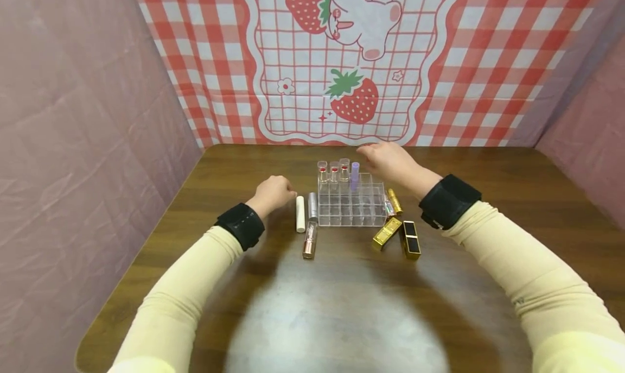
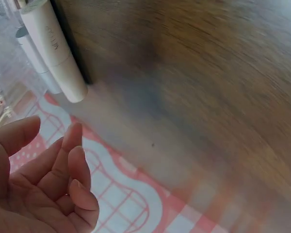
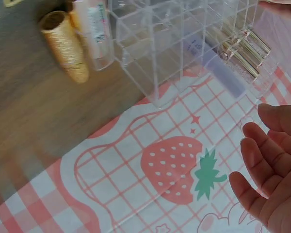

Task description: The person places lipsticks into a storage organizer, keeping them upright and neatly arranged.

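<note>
A clear lipstick organizer (image 1: 352, 215) stands mid-table. Its back row holds several lipsticks with transparent caps (image 1: 334, 172) and a lilac tube (image 1: 355, 169). My right hand (image 1: 389, 160) hovers by the organizer's back right corner; in the right wrist view its fingers (image 3: 254, 160) are loosely bent with nothing between them. Left of the organizer, my left hand (image 1: 273, 192) is close to a white tube (image 1: 300, 214). The left wrist view shows its fingers (image 2: 77, 165) relaxed and holding nothing. Beside the white tube lies a silver tube (image 1: 313, 206).
A rose-gold lipstick (image 1: 310, 241) lies in front of the silver tube. Right of the organizer are a gold tube (image 1: 395, 201), a pink-labelled tube (image 1: 389, 207), a gold lipstick (image 1: 387, 233) and a black-and-gold lipstick (image 1: 411, 239). A checked strawberry cloth (image 1: 224, 58) hangs behind the table.
</note>
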Demonstrator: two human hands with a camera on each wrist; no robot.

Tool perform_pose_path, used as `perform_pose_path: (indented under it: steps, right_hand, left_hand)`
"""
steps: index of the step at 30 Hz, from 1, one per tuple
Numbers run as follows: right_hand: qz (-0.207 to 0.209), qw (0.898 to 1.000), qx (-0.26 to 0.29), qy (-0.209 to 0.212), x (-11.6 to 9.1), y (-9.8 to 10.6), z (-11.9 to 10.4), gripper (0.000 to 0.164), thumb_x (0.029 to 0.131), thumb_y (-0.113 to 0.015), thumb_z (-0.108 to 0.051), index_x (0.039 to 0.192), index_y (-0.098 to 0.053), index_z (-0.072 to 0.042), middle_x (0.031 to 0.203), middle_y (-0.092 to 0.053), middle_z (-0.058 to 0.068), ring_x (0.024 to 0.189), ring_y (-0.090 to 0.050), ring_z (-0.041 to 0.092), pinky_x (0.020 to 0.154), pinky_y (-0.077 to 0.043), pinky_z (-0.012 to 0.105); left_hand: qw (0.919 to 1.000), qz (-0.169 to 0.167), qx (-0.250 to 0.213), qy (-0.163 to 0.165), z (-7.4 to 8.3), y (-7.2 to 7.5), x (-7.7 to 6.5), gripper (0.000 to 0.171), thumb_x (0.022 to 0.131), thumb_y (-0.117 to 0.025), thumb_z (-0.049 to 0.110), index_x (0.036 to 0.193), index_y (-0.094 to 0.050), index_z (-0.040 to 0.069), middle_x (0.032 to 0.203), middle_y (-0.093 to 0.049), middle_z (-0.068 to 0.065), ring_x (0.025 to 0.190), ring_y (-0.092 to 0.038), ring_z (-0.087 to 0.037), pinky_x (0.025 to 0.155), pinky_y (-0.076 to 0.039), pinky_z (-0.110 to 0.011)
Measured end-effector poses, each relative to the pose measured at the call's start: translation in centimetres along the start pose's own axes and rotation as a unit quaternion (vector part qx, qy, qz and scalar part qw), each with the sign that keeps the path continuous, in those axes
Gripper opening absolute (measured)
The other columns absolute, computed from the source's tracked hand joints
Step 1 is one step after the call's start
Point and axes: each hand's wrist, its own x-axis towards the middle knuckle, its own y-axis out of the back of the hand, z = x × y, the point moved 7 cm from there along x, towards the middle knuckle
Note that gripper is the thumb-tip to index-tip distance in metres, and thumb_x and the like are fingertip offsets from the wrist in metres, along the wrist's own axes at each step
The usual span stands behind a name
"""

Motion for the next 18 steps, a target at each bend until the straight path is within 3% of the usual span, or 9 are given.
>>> perform_pose_path:
  steps: [4, 8, 18]
  right_hand:
    - [0.014, 1.000, -0.013, 0.001, -1.3, 0.3, 0.1, 0.036, 0.077, -0.065, 0.003, 0.112, -0.058, 0.007, 0.096, -0.066, 0.021, 0.077, -0.062, 0.033, 0.069, -0.049, 0.042]
    - [0.024, 0.999, -0.021, 0.001, -2.5, 0.5, 0.4, 0.036, 0.077, -0.064, 0.003, 0.112, -0.059, 0.006, 0.096, -0.066, 0.020, 0.077, -0.062, 0.033, 0.064, -0.048, 0.042]
    - [0.043, 0.999, -0.025, 0.007, -4.4, 0.9, 0.8, 0.034, 0.075, -0.055, 0.006, 0.108, -0.062, 0.004, 0.088, -0.066, 0.017, 0.070, -0.059, 0.031, 0.052, -0.035, 0.034]
  left_hand:
    - [0.9988, -0.027, 0.001, 0.041, 0.1, -1.1, 1.0, 0.022, 0.084, -0.057, 0.027, 0.075, -0.066, 0.009, 0.085, -0.065, -0.006, 0.076, -0.058, -0.021, 0.064, -0.047, -0.038]
    - [0.9974, -0.042, 0.011, 0.058, 0.4, -2.1, 1.5, 0.025, 0.084, -0.056, 0.027, 0.065, -0.058, 0.011, 0.080, -0.061, -0.006, 0.071, -0.054, -0.020, 0.060, -0.043, -0.035]
    - [0.9952, -0.074, 0.027, 0.057, 1.4, -3.8, 2.3, 0.024, 0.086, -0.056, 0.029, 0.071, -0.061, 0.010, 0.079, -0.058, -0.005, 0.072, -0.053, -0.021, 0.061, -0.042, -0.033]
